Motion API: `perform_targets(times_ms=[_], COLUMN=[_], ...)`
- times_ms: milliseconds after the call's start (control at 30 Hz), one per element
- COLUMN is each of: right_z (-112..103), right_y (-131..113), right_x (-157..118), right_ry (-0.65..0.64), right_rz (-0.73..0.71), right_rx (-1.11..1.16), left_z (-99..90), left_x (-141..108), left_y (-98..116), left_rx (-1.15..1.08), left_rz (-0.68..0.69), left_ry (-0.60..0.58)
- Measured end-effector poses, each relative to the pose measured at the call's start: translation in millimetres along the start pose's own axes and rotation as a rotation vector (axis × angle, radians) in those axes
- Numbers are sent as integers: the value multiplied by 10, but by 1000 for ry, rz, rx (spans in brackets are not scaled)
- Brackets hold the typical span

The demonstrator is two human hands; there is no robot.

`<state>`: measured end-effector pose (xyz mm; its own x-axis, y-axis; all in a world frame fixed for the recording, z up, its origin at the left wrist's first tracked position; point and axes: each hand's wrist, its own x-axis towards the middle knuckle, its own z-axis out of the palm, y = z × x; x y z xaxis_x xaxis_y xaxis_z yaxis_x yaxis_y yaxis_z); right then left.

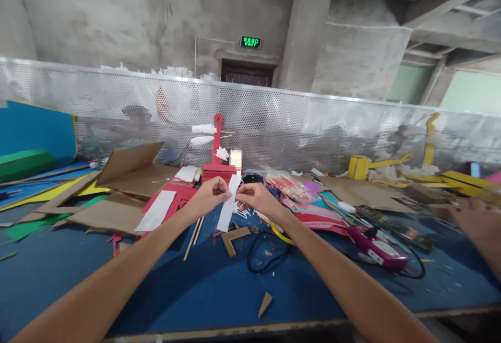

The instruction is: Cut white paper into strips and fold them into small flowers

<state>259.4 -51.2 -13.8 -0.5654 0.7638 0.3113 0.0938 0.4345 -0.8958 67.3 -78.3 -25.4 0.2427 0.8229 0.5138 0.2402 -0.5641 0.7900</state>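
Observation:
Between my hands, above the blue table, a narrow white paper strip (226, 212) hangs tilted. My left hand (213, 193) pinches its left edge between thumb and fingertips. My right hand (256, 199) is closed in a pinch at the strip's right side; its fingertips meet the paper near the upper part. Just behind them stands a red cardboard box (216, 170) with an upright red hooked piece (217, 137). White paper-wrapped sticks (203, 129) poke out of that piece. Below the strip lie an L-shaped cardboard piece (230, 244) and thin wooden sticks (191, 238).
Brown cardboard sheets (113, 212) and a white paper piece (156, 211) on red card lie left. To the right are a bag of sticks (291, 189), a purple device (378, 249) and a black cable (250, 264). Another person's hand (475, 223) reaches in at far right. A perforated metal partition (274, 123) stands behind.

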Motion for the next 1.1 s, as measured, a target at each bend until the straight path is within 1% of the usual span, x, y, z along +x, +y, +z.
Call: perform_targets(times_ms=[200,367,567,800,900,1000,1100], right_z=[1,1,9,33,33,32,34], right_y=[4,13,-7,-43,-37,-38,-46], right_x=[-4,-9,-17,-48,-59,-66,-66], right_ry=[-6,-12,-7,-16,-4,36,52], right_rz=[0,-11,-24,-66,-125,-194,-230], right_rx=[-5,-6,-34,-149,-232,-354,-420], left_z=[-2,-4,13,38,32,28,28], left_x=[-2,-6,-31,-55,-60,-63,-59], left_y=[6,-1,46,79,78,76,71], left_rx=[12,46,166,227,259,282,295], left_rz=[-3,22,36,46,54,60,50], left_ry=[9,5,-52,-115,-114,-111,-108])
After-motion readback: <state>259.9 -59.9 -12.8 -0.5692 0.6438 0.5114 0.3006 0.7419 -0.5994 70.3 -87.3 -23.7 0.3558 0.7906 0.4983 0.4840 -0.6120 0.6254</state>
